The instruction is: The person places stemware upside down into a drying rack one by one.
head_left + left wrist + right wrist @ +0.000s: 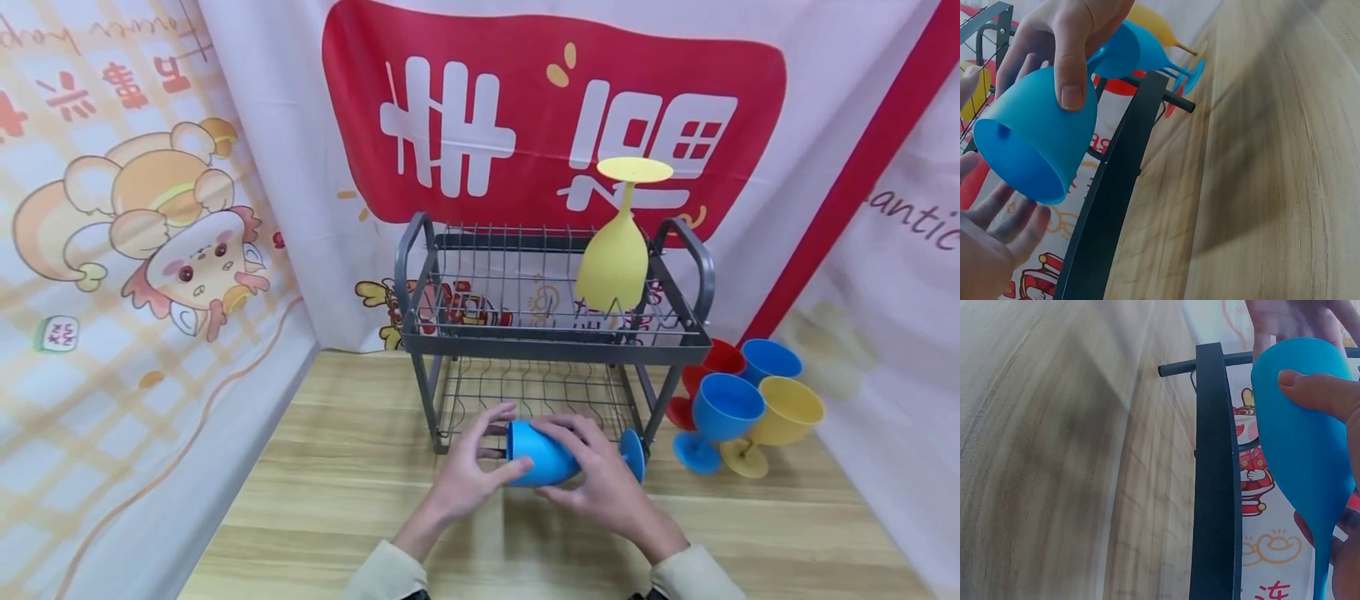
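Observation:
A blue plastic goblet (542,457) lies sideways in the air in front of the rack, its mouth to the left and its round foot to the right. My right hand (600,477) grips its bowl, the thumb pressed along the side, as the right wrist view of the goblet (1300,431) shows. By the rim is my left hand (471,473), its fingers spread and loosely bent. In the left wrist view a gap shows between the left fingers (1007,222) and the goblet's mouth. The stem is partly hidden by the right hand in the head view.
A dark two-tier wire rack (555,348) stands against the back curtain. An upside-down yellow goblet (615,262) sits on its upper tier, at right. Right of the rack stand upright goblets: a red one (722,357), two blue, including the front blue one (727,408), and a yellow one (787,417).

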Demonstrator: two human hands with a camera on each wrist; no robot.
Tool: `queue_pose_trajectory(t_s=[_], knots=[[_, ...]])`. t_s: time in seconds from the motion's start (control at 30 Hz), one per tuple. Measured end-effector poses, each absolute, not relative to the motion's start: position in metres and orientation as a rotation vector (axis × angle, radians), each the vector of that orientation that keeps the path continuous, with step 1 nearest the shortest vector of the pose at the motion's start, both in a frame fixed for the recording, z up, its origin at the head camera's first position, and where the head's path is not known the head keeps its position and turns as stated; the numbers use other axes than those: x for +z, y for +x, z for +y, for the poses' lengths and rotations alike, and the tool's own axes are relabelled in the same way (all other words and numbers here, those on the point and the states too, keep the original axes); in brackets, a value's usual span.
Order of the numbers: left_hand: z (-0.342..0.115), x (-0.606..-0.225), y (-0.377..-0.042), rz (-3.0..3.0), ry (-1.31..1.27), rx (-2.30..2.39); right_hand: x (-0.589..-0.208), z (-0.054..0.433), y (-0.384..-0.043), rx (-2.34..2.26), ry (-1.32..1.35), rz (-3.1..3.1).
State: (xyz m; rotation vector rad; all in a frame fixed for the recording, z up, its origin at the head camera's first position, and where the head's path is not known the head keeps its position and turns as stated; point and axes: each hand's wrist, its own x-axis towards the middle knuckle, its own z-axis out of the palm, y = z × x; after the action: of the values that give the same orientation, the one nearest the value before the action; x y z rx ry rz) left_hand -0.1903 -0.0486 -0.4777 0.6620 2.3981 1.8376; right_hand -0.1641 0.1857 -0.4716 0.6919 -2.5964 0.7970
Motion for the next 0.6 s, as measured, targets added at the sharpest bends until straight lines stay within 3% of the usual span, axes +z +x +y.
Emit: queue_pose_trajectory(t_s=[0.4, 0.6], knots=[[-0.0446, -0.4831, -0.1846, 2.434, 0.667, 1.753, -0.4744, 0.1839, -0.1574, 0.747, 0.705, -2.593], [-0.0447, -0.4822, -0.1864, 2.509, 0.578, 1.841, -0.4778, 0.1829, -0.1579, 0.703, 0.73, -2.278]])
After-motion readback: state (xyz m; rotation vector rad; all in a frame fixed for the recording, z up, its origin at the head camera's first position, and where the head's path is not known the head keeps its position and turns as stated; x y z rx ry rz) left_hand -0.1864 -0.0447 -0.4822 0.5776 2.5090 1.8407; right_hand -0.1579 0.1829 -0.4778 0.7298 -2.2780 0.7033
